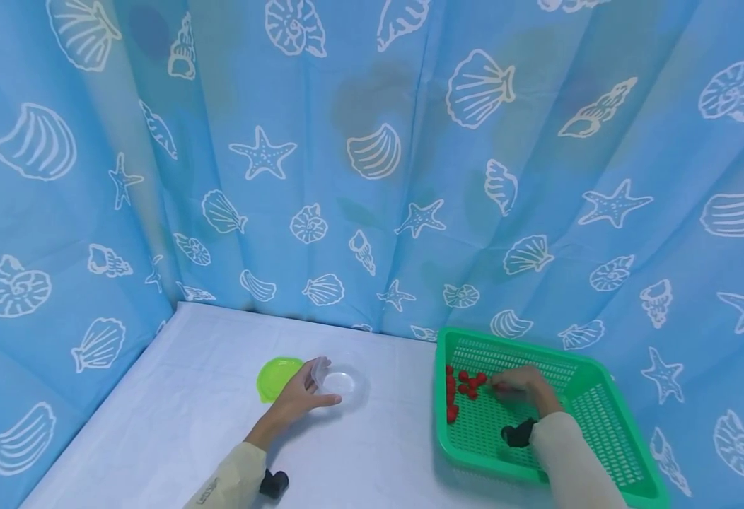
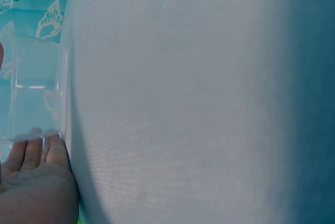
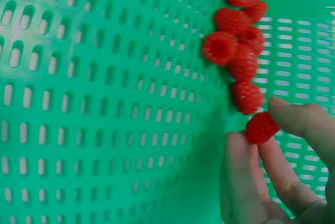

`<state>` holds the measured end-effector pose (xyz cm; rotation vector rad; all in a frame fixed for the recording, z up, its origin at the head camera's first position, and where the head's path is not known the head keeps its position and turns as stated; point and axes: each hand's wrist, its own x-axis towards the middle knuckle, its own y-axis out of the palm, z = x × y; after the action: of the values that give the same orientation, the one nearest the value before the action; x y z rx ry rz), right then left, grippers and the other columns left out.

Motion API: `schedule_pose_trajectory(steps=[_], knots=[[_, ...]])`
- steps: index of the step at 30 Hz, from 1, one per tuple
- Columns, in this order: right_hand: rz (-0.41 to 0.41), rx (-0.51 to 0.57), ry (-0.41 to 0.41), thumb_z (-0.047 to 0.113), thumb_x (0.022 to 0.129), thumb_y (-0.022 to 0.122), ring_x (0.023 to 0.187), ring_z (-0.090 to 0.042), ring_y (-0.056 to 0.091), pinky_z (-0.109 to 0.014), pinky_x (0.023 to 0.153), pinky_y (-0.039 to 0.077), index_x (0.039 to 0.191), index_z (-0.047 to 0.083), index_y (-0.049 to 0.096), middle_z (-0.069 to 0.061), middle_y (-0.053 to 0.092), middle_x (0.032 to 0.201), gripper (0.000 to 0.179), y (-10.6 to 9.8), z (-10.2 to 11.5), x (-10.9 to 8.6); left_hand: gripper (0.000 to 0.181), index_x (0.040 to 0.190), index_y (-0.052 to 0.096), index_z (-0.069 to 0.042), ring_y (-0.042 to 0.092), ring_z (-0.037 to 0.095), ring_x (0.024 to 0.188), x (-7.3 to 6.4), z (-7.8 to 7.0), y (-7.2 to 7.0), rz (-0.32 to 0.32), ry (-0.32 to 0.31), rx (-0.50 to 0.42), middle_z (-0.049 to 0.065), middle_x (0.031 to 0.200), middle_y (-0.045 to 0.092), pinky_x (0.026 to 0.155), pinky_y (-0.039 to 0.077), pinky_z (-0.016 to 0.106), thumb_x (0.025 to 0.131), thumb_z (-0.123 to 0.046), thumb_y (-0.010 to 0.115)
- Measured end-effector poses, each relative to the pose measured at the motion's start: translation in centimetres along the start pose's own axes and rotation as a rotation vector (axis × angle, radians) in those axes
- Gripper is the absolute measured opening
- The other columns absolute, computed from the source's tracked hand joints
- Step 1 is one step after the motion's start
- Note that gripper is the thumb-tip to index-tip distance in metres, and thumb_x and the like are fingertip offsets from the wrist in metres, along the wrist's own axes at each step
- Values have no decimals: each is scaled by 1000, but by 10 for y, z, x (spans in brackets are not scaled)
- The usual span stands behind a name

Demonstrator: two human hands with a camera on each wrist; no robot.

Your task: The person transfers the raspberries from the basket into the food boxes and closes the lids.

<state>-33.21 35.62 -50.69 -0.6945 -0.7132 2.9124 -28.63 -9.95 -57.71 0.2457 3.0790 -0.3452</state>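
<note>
My left hand (image 1: pixel 297 397) grips a clear plastic tub (image 1: pixel 345 384) on the white-covered table, fingers at its far left side and thumb at the near side. In the left wrist view, several fingertips (image 2: pixel 52 153) meet the tub's clear wall (image 2: pixel 34 88). Inside the green basket (image 1: pixel 481 444), my right hand (image 1: pixel 527 385) pinches one red raspberry (image 3: pixel 261 128) between thumb and fingers, as the right wrist view shows. Several other raspberries (image 3: pixel 243 63) lie in a cluster just beyond those fingertips, on the basket's floor.
A lime-green lid (image 1: pixel 275 380) lies flat left of the tub, partly behind my left hand. White cloth (image 1: pixel 397 417) covers the table between tub and basket. Blue curtains (image 1: pixel 321 177) printed with shells and starfish hang behind the table and along its left side.
</note>
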Motion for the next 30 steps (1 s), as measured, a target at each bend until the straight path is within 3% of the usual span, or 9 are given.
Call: schedule_pose_trajectory(steps=[4, 11, 21, 25, 30], knots=[[43, 103, -66, 1, 88, 68, 94, -34, 68, -44, 82, 57, 119, -18, 57, -26, 65, 105, 39, -2, 10, -6, 93, 150, 34, -14, 31, 29, 142, 0, 1, -1, -8, -5, 4, 8, 152, 39, 111, 32, 44, 74, -30, 86], [135, 111, -183, 9, 94, 63, 115, -37, 60, -50, 100, 45, 133, -17, 46, -32, 50, 134, 49, 0, 36, -12, 94, 150, 34, -13, 32, 30, 142, 0, 1, -2, -20, -11, 22, 9, 152, 40, 110, 33, 45, 74, -32, 86], [171, 164, -330, 14, 94, 66, 121, -35, 56, -49, 105, 41, 131, -9, 54, -26, 55, 132, 45, 24, 91, -37, 93, 149, 35, -11, 32, 31, 141, -2, -3, 0, -27, -27, 30, 11, 151, 40, 110, 33, 45, 73, -28, 86], [203, 208, -377, 11, 93, 67, 113, -28, 62, -48, 104, 41, 129, -11, 55, -25, 59, 127, 44, 44, 115, -46, 93, 149, 35, -11, 32, 30, 142, -2, -3, 1, -30, -21, 24, 11, 151, 40, 110, 33, 45, 74, -28, 86], [215, 230, -395, 9, 90, 71, 102, -24, 68, -41, 95, 50, 124, -13, 59, -21, 67, 113, 43, 76, 140, -50, 93, 150, 34, -10, 32, 33, 141, 0, -2, 3, -26, -4, 27, 12, 151, 39, 110, 33, 46, 74, -29, 86]])
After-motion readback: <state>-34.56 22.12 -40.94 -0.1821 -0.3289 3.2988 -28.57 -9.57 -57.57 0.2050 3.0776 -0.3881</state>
